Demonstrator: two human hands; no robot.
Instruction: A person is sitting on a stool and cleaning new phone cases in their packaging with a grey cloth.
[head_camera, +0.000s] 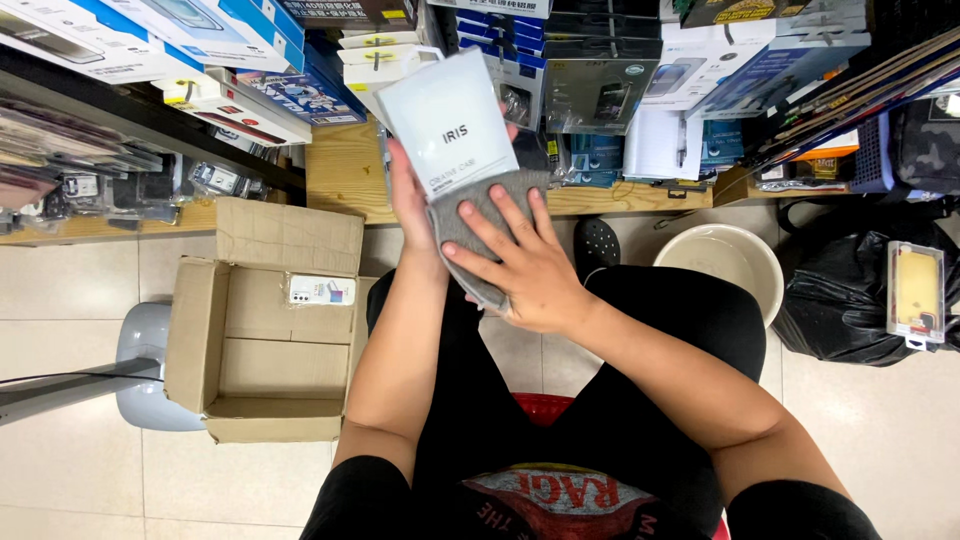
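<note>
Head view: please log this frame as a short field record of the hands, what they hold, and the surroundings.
Left hand: grips the white flat package from behind, holding it up.
Right hand: presses a grey cloth against the package's lower part.
Cardboard box: open, to the person's left, one small packaged item inside.
Bucket: pale, on the floor to the right.
Black bag: beside the bucket.
Shelves: stacked with boxed goods.

Open cardboard box (262, 330) on grey stool (148, 345), small packet (321, 290) inside; beige basin (722, 262); black bag (850, 290) right.
</note>
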